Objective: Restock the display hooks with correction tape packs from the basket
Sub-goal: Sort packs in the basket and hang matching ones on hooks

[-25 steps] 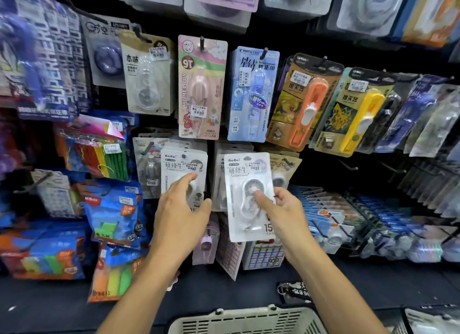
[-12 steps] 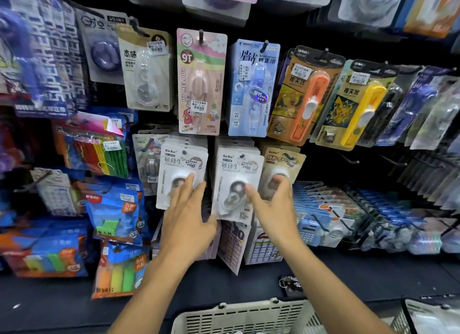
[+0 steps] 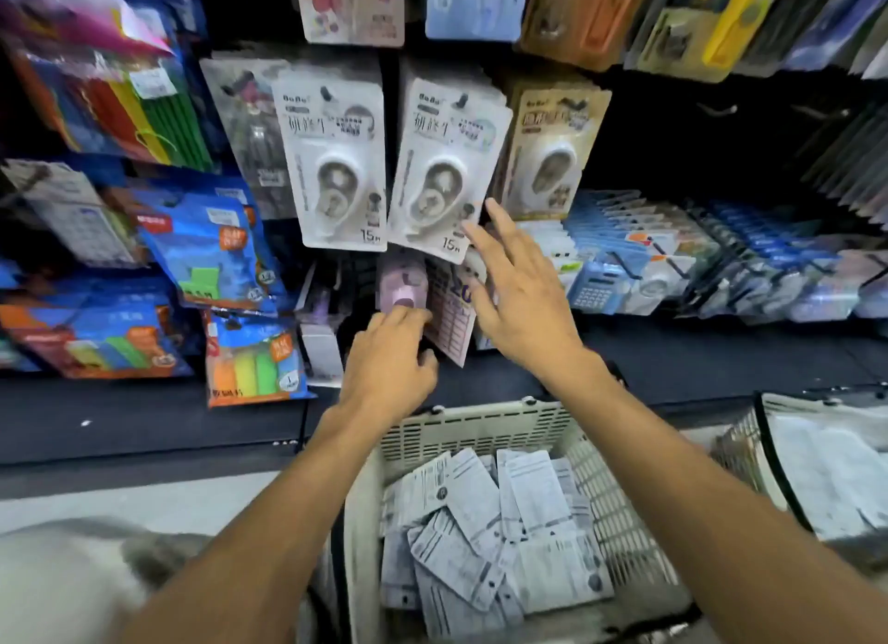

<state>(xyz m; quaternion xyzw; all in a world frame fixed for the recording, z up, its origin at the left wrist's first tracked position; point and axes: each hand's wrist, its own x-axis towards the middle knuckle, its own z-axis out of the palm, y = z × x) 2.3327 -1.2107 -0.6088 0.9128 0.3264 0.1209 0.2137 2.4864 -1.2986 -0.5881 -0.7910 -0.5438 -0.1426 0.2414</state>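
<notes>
Correction tape packs (image 3: 444, 172) hooked, right hand (image 3: 521, 293) fingers spread beside them; left hand (image 3: 389, 360) loosely curled, empty

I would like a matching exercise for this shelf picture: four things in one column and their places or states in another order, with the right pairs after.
Things:
1. basket
2. right hand
3. tan pack
4. left hand

Places or states:
A. hangs right of the two white packs
B. fingers spread, near the tilted white pack's lower edge
C. lowest, holds packs lying face down
D. curled, by a pink item

Pairs: 1-C, 2-B, 3-A, 4-D
</notes>
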